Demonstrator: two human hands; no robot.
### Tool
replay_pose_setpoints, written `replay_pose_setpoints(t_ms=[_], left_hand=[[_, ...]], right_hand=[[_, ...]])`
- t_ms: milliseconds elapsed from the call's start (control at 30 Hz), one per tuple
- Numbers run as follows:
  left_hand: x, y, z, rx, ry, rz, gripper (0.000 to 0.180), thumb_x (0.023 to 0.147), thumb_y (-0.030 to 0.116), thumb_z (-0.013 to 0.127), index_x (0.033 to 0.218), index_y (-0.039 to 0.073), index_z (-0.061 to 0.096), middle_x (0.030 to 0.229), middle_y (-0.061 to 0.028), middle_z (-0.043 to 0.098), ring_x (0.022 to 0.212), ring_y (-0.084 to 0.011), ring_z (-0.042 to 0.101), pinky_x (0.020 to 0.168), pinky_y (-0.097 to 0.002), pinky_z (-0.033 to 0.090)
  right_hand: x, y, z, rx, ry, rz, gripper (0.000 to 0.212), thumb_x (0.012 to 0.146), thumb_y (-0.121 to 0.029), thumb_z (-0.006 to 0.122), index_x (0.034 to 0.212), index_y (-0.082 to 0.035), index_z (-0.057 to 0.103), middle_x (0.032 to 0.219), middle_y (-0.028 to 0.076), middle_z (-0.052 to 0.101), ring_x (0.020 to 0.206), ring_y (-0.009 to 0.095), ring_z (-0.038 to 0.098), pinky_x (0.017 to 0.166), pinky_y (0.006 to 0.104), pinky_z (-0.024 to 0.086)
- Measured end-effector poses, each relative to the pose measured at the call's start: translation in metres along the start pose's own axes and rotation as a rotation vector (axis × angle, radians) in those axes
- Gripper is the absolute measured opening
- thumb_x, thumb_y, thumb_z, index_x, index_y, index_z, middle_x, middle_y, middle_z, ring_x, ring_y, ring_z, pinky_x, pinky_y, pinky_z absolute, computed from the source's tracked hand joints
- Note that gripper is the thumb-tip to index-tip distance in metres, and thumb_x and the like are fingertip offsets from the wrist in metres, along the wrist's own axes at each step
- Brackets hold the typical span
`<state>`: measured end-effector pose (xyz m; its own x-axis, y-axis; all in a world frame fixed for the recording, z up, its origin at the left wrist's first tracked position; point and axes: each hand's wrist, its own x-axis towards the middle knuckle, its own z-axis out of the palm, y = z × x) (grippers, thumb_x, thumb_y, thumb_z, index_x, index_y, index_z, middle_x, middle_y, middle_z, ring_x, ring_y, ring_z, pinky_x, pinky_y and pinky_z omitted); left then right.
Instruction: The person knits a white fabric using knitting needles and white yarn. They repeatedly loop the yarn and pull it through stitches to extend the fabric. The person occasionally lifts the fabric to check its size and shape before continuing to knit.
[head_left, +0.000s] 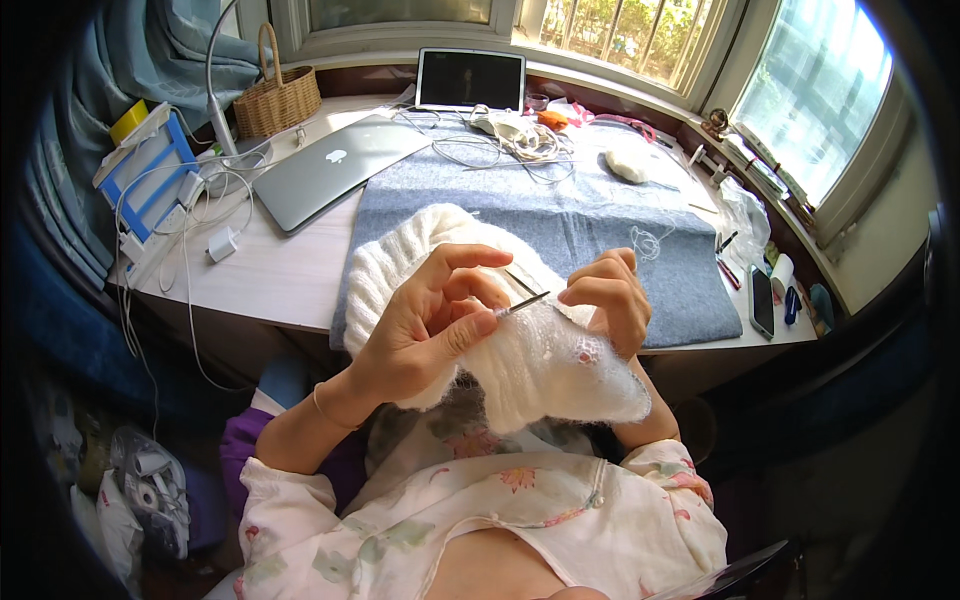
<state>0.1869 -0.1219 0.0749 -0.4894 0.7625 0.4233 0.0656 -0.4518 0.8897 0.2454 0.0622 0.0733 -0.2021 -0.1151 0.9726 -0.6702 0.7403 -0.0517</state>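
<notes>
White knitting (545, 370) lies under the left fingers (465, 335), which pinch a dark needle (528, 301) pointing to two o'clock, its tip just beside the curled right fingers (605, 285), whose hold is unclear; beyond, toward twelve, the worktop (250, 285).

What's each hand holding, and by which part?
Left hand: slim needle, by the left end of its visible length. Right hand: white knitting, apparently by its upper right edge.
</notes>
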Motion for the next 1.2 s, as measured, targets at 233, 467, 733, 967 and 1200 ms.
replay_pose_setpoints(t_ms=[233,467,733,967,1200], left_hand=[[-0.002,-0.008,0.004,0.116,0.029,0.106,0.020,0.088,0.003,0.051,0.108,0.002,0.052,0.095,-0.0033,0.055,0.078,-0.0045,0.052,0.068,-0.0163,0.042],[0.000,-0.014,0.000,0.050,0.019,0.082,0.014,0.087,0.000,0.051,0.101,0.001,0.056,0.094,-0.0030,0.056,0.081,-0.0049,0.052,0.071,-0.0179,0.043],[-0.001,-0.015,-0.001,-0.114,0.011,0.053,0.013,0.085,-0.001,0.053,0.098,0.000,0.058,0.095,-0.0042,0.058,0.087,-0.0077,0.056,0.077,-0.0203,0.046],[0.000,-0.012,-0.004,-0.120,0.079,-0.044,0.015,0.083,0.001,0.058,0.097,0.000,0.062,0.096,-0.0054,0.061,0.087,-0.0096,0.058,0.078,-0.0212,0.047],[0.001,-0.011,-0.003,-0.117,0.212,-0.051,0.014,0.083,0.005,0.059,0.096,0.001,0.062,0.093,-0.0052,0.061,0.082,-0.0083,0.057,0.075,-0.0204,0.047]], right_hand=[[-0.007,-0.004,0.004,-0.008,-0.043,-0.085,0.039,0.071,-0.023,0.065,0.102,0.000,0.062,0.071,0.005,0.062,0.052,0.010,0.048,0.053,0.0237,0.028],[-0.010,-0.005,0.008,0.000,-0.082,-0.059,0.037,0.063,-0.004,0.069,0.099,-0.001,0.063,0.070,0.004,0.062,0.053,0.010,0.048,0.052,0.0227,0.029],[-0.012,0.003,0.010,0.045,0.014,0.035,0.026,0.068,-0.028,0.069,0.075,-0.007,0.055,0.069,0.004,0.059,0.053,0.012,0.046,0.061,0.0265,0.031],[-0.007,-0.002,-0.004,-0.109,-0.056,0.016,0.025,0.058,-0.030,0.069,0.065,-0.008,0.059,0.062,0.001,0.052,0.053,0.014,0.044,0.060,0.0278,0.030],[-0.006,-0.009,-0.004,-0.066,-0.143,-0.047,0.023,0.052,-0.017,0.067,0.074,-0.009,0.065,0.065,-0.001,0.054,0.055,0.012,0.046,0.059,0.0274,0.029]])
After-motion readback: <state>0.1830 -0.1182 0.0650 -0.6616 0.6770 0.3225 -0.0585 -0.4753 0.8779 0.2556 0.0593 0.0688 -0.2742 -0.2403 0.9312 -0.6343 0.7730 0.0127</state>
